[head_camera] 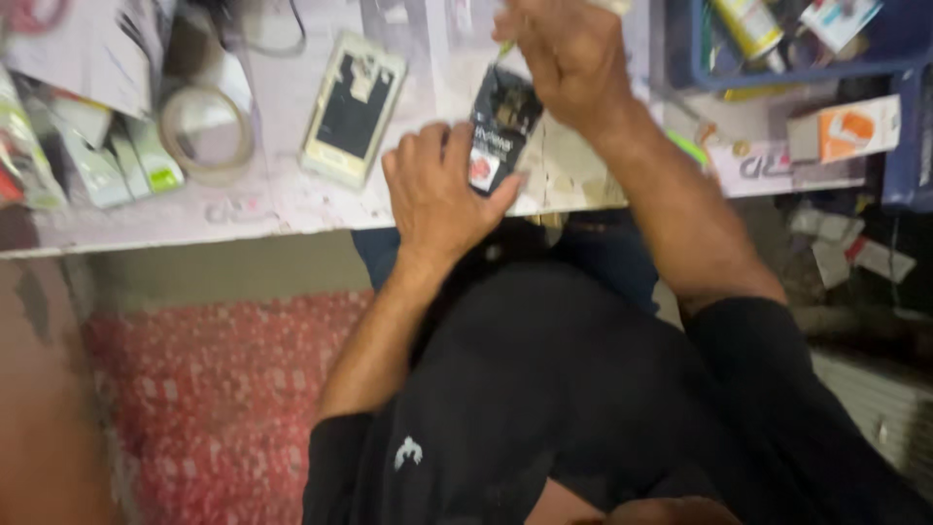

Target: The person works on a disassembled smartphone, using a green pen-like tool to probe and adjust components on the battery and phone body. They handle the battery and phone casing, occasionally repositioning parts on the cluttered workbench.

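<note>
1. Left hand (442,199) grips one small black device (501,126) with a red-and-white label, at the worktable's near edge (243,228); little bare surface around it.
2. Right hand (569,58) pinches a thin green-tipped tool (506,46) at the device's top.
3. Farther left: one opened phone (352,109), one tape roll (206,131); one blue bin (777,68) right.

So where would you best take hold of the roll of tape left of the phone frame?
Grip the roll of tape across its ring wall, one finger in the open centre and the thumb outside, coming from above. It lies flat on the worktop, hole upward, with packets crowding its left, so the near right rim looks freest.
</note>
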`<state>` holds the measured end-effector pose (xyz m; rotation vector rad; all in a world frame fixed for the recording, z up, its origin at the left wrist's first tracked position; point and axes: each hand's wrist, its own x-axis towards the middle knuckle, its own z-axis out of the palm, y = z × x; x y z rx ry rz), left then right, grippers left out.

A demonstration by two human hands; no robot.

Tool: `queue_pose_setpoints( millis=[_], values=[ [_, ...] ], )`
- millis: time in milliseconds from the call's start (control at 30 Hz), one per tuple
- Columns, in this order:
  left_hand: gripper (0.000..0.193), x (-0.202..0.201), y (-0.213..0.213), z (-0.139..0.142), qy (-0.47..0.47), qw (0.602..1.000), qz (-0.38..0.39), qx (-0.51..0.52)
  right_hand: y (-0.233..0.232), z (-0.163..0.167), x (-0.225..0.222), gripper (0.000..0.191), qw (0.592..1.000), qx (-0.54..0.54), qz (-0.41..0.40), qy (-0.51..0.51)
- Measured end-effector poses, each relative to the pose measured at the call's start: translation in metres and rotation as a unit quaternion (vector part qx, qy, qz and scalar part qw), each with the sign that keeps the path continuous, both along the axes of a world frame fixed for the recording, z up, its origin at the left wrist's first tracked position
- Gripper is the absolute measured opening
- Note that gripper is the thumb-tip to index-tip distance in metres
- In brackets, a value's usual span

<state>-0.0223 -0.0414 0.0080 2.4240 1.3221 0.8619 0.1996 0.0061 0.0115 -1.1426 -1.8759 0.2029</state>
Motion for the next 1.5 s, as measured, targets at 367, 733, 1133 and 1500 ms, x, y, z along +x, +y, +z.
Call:
queue_pose_setpoints(
  millis=[367, 733, 1133, 1500],
  values=[
    [0.07, 0.004, 0.001, 0.015, 0.005, 1.0, 0.004, 0.0, 0.002, 0.018, -0.009, 0.041, 0.999, 0.018, -0.034, -0.007],
    [0.071, 0.004, 0.001, 0.013, -0.006, 1.0, 0.003, 0.02, 0.002, 0.014, -0.01, 0.045, 0.999, 0.035, -0.027, 0.006],
    [0.071, 0.004, 0.001, 0.02, -0.002, 1.0, 0.009, -0.004, 0.003, 0.022, -0.015, 0.039, 1.0, 0.017, -0.02, 0.011],
    [0.072, 0.003, 0.0, 0.015, -0.007, 1.0, 0.005, 0.011, 0.001, 0.019, -0.011, 0.042, 0.999, 0.031, -0.013, -0.017]
  ],
)
